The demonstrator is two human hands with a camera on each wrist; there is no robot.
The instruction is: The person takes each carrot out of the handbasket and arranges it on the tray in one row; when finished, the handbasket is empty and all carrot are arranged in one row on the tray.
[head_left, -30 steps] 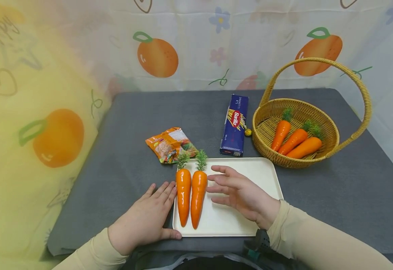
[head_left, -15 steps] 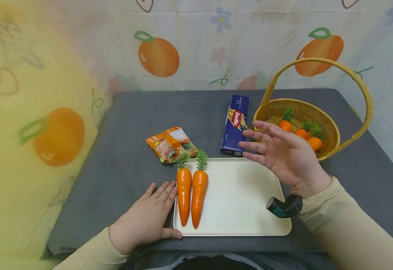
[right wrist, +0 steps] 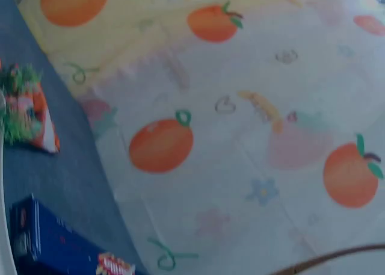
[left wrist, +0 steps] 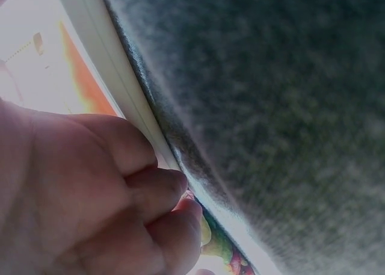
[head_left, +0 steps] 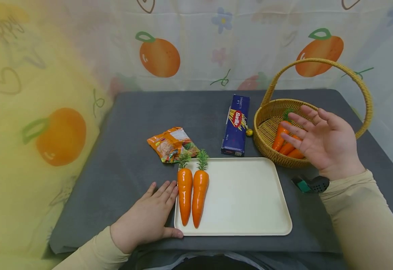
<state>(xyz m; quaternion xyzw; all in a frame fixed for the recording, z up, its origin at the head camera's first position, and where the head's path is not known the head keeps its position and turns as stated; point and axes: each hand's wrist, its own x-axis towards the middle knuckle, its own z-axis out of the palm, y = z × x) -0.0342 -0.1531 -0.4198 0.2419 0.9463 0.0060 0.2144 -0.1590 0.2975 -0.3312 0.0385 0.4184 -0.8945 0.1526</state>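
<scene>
Two orange carrots with green tops, a left one (head_left: 184,197) and a right one (head_left: 200,198), lie side by side at the left of a cream tray (head_left: 247,197). My left hand (head_left: 145,221) rests along the tray's left edge, fingers straight, thumb at the near left corner. Over the right side of a wicker basket (head_left: 264,129), my right hand (head_left: 333,144) hovers with spread, loosely bent fingers and nothing in it. It partly hides several carrots (head_left: 279,138) inside. The left wrist view shows the left hand (left wrist: 90,191) against the tray's rim (left wrist: 120,82).
Behind the tray stand a blue spaghetti box (head_left: 235,125) and an orange snack packet (head_left: 172,144), which the carrot tops overlap. A small yellow ball (head_left: 249,132) sits between box and basket. The basket's tall handle (head_left: 365,93) arches up at the right. A printed curtain (head_left: 189,22) closes the back.
My right hand has moved from beside the carrots on the tray, rightward and away, to over the basket. The left hand and the carrots have stayed in place.
</scene>
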